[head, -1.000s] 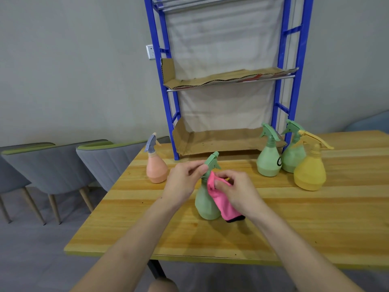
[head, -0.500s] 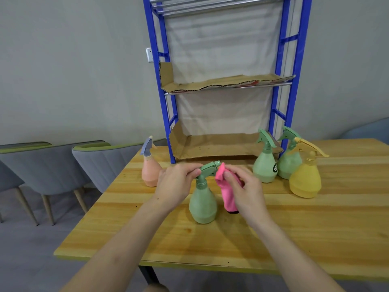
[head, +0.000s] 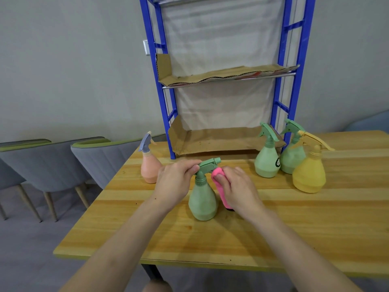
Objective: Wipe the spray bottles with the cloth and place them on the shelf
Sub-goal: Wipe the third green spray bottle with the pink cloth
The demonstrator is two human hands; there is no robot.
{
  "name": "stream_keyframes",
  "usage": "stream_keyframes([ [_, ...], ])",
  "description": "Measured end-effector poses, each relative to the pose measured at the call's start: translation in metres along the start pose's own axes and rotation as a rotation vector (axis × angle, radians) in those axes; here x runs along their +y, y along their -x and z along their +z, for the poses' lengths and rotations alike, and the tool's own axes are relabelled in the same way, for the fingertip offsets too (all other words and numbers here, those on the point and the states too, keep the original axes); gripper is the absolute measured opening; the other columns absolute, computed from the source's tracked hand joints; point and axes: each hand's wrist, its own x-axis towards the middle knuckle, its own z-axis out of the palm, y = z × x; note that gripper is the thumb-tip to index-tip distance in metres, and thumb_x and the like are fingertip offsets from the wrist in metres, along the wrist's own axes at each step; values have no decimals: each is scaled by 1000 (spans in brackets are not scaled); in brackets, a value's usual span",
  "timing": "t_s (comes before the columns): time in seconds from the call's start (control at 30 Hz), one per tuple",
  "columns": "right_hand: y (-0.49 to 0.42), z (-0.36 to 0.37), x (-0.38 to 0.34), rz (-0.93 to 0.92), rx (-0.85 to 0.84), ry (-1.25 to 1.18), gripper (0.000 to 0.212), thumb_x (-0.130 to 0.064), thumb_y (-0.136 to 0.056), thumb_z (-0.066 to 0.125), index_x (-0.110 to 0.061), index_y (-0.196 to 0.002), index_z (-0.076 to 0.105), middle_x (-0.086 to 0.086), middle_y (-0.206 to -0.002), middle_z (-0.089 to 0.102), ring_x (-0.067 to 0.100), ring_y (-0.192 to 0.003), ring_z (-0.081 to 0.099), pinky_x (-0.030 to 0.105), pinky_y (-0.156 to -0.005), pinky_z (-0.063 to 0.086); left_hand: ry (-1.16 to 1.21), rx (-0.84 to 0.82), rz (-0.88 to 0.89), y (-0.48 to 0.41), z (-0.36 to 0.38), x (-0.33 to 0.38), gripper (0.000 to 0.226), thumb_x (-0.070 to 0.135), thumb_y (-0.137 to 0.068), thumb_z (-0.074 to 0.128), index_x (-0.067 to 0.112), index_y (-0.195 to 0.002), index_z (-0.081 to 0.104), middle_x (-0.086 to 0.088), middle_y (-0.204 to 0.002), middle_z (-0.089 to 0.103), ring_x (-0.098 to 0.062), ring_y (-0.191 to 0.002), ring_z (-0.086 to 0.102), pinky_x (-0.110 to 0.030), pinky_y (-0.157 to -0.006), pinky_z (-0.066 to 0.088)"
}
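A green spray bottle (head: 202, 202) stands upright on the wooden table (head: 273, 232) in front of me. My left hand (head: 175, 182) grips its trigger head from the left. My right hand (head: 237, 189) holds a pink cloth (head: 219, 175) against the bottle's right side, just under the nozzle. Two more green bottles (head: 267, 164) (head: 291, 158) and a yellow bottle (head: 309, 175) stand at the right near the shelf. A peach bottle (head: 149, 168) with a grey-blue head stands at the left. The blue shelf (head: 287, 85) rises at the back, its levels lined with cardboard.
The lowest shelf's cardboard tray (head: 223, 140) lies open behind the bottle, and a second cardboard level (head: 221, 75) sits above. Grey chairs (head: 92, 159) stand left of the table. A white cloth hangs behind the shelf.
My right hand has slid the pink cloth up from the bottle's belly to just under the nozzle. My view has tilted up slightly. The left hand keeps its hold on the trigger head.
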Motion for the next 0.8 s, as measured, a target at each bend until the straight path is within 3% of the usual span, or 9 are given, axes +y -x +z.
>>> stream_keyframes([
  [0.1, -1, 0, 3, 14, -4, -27, 34, -47, -104, 35, -26, -95, 61, -13, -85, 57, 14, -84, 48, 32, -70, 37, -8, 15, -10, 1, 0, 6, 26, 34, -108, 52, 39, -125, 71, 15, -121, 74, -17, -116, 65, -52, -101, 49],
  [0.23, 3, -2, 6, -2, -68, -83, 12, -22, -107, 49, -28, -99, 56, -10, -98, 61, 15, -95, 52, 31, -81, 44, -3, 46, -9, 6, 4, 9, 25, 33, -109, 51, 40, -121, 72, 16, -117, 74, -15, -112, 65, -51, -97, 50],
  [0.4, 4, -1, 9, -47, -16, 132, 22, -37, -107, 44, -25, -96, 59, -13, -83, 53, 17, -80, 54, 31, -67, 42, -9, 86, 7, 9, 8, 5, 24, 33, -109, 50, 40, -118, 72, 17, -111, 74, -13, -108, 65, -50, -94, 51],
  [0.6, 3, 0, 2, -69, 116, 217, 12, -29, -103, 60, -21, -102, 69, -6, -91, 68, 17, -87, 59, 26, -68, 42, -53, 76, 12, 8, 11, 11, 29, 40, -108, 43, 41, -119, 70, 18, -109, 72, -13, -108, 65, -49, -94, 51],
  [0.8, 3, 7, -9, -61, 243, 239, 11, -26, -100, 66, -17, -99, 73, -4, -87, 71, 18, -80, 58, 32, -60, 51, -65, 95, 9, 8, 11, 11, 35, 45, -104, 37, 43, -118, 69, 20, -110, 71, -11, -108, 64, -50, -96, 49],
])
